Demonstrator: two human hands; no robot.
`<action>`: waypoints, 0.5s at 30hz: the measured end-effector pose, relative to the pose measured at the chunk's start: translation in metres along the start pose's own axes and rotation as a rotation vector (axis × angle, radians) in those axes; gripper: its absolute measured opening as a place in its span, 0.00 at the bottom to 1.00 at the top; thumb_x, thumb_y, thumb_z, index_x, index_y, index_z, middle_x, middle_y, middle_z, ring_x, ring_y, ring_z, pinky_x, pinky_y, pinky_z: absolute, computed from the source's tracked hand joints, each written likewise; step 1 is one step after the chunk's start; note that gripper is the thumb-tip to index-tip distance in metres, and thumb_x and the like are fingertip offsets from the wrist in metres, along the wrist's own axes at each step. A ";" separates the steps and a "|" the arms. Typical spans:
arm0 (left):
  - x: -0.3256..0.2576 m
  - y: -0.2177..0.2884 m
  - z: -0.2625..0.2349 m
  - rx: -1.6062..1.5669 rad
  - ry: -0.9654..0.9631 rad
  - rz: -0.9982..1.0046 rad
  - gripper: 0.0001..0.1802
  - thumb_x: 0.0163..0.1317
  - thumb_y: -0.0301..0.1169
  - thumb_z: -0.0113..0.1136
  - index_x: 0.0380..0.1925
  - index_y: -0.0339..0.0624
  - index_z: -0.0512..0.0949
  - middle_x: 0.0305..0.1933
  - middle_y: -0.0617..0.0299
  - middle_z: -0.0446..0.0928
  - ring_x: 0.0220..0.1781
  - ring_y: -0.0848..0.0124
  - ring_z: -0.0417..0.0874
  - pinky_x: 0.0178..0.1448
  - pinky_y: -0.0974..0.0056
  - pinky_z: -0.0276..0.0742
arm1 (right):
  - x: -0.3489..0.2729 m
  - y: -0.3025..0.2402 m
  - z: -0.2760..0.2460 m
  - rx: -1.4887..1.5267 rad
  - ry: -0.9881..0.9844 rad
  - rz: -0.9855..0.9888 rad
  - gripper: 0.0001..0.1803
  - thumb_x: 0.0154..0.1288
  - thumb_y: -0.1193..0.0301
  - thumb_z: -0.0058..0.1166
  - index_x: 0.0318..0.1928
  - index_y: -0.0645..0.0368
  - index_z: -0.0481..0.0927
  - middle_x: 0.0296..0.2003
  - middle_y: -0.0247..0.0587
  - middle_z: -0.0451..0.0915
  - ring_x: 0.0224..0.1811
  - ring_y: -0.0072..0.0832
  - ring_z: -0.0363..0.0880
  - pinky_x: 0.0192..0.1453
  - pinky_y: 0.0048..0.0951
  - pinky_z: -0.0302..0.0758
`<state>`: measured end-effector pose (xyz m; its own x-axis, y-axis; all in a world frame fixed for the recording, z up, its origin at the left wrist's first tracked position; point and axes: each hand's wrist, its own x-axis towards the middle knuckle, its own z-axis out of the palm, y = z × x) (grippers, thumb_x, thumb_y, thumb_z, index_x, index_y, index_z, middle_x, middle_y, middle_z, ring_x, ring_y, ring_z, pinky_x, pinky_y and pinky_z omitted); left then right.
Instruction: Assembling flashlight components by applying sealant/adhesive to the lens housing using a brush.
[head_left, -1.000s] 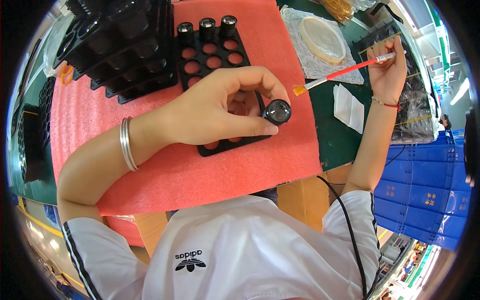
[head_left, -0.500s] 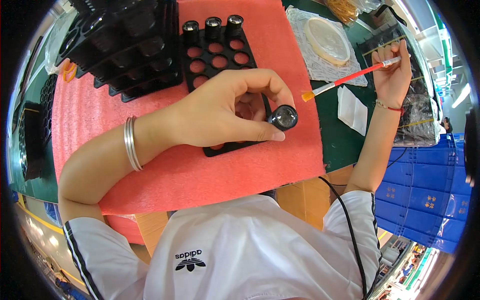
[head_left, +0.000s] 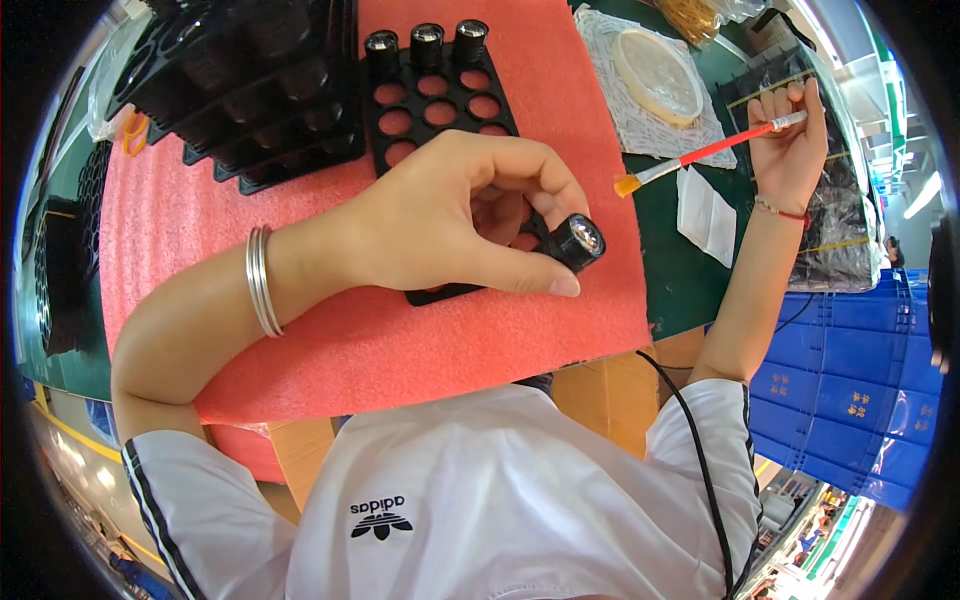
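Hands worked apart over a red foam mat (head_left: 330, 330) on the green surface (head_left: 680, 290). Left hand (head_left: 450, 225) had its grip closed on a small black cylinder (head_left: 575, 241), pinched between thumb and fingers just above the black perforated tray (head_left: 440, 110), glassy end tilted outward, probably to present that face for brushing. Right hand (head_left: 790, 150) held a red-handled brush (head_left: 700, 155) in a closed grip near its tail, orange bristles aimed toward the cylinder but well short of it. Three like cylinders stood upright in the tray's far row; other visible holes sat empty. Stacked black trays (head_left: 250, 90) lay beside it, contents unclear. A shallow clear dish (head_left: 655, 75) rested on a white cloth.
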<state>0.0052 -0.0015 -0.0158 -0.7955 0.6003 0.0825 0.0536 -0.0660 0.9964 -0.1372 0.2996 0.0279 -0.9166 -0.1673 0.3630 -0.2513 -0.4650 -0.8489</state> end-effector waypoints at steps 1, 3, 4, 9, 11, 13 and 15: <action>0.000 -0.001 0.000 0.006 0.001 0.015 0.19 0.41 0.25 0.72 0.35 0.41 0.75 0.33 0.71 0.75 0.32 0.87 0.72 0.27 0.80 0.61 | 0.000 0.000 0.000 0.000 -0.001 0.000 0.15 0.67 0.64 0.45 0.25 0.59 0.70 0.14 0.30 0.61 0.18 0.19 0.55 0.28 0.22 0.54; -0.001 -0.003 0.000 0.025 0.013 0.006 0.19 0.41 0.25 0.71 0.35 0.41 0.75 0.33 0.72 0.75 0.31 0.87 0.72 0.27 0.80 0.62 | 0.000 -0.001 0.000 -0.002 0.000 -0.003 0.15 0.67 0.64 0.45 0.25 0.59 0.70 0.14 0.30 0.61 0.18 0.19 0.55 0.29 0.22 0.54; -0.002 -0.003 0.000 0.034 0.020 0.001 0.19 0.41 0.25 0.71 0.35 0.41 0.75 0.33 0.72 0.75 0.31 0.87 0.72 0.27 0.80 0.62 | 0.000 -0.001 0.001 -0.005 0.002 -0.005 0.14 0.67 0.64 0.45 0.25 0.59 0.70 0.14 0.30 0.61 0.18 0.19 0.55 0.29 0.22 0.54; -0.003 0.000 0.000 0.048 0.001 -0.023 0.19 0.42 0.25 0.71 0.36 0.41 0.76 0.33 0.71 0.75 0.32 0.86 0.72 0.29 0.80 0.63 | 0.000 0.000 0.000 -0.018 0.000 -0.014 0.14 0.66 0.64 0.45 0.26 0.59 0.69 0.14 0.29 0.61 0.18 0.19 0.55 0.29 0.23 0.54; -0.003 0.000 0.000 0.019 0.002 -0.025 0.19 0.42 0.25 0.70 0.37 0.40 0.76 0.34 0.71 0.75 0.33 0.85 0.73 0.30 0.80 0.64 | 0.000 0.000 0.000 -0.022 0.014 -0.016 0.14 0.66 0.64 0.45 0.26 0.58 0.69 0.14 0.29 0.61 0.18 0.19 0.55 0.29 0.23 0.54; -0.002 -0.001 0.001 -0.035 -0.001 -0.019 0.19 0.43 0.25 0.70 0.38 0.40 0.76 0.35 0.70 0.76 0.34 0.84 0.74 0.33 0.79 0.67 | 0.001 0.000 -0.001 -0.016 0.015 -0.010 0.14 0.66 0.64 0.45 0.25 0.58 0.69 0.14 0.29 0.61 0.18 0.19 0.55 0.29 0.23 0.54; -0.003 -0.004 0.000 0.075 0.010 0.056 0.20 0.43 0.25 0.69 0.39 0.40 0.76 0.35 0.70 0.76 0.35 0.83 0.74 0.36 0.77 0.69 | 0.001 0.000 -0.002 -0.012 0.022 -0.005 0.14 0.66 0.64 0.45 0.25 0.58 0.69 0.13 0.29 0.60 0.18 0.19 0.55 0.29 0.23 0.54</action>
<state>0.0069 -0.0031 -0.0202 -0.7958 0.5895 0.1384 0.1429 -0.0393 0.9890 -0.1384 0.3009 0.0277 -0.9219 -0.1457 0.3590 -0.2596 -0.4554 -0.8516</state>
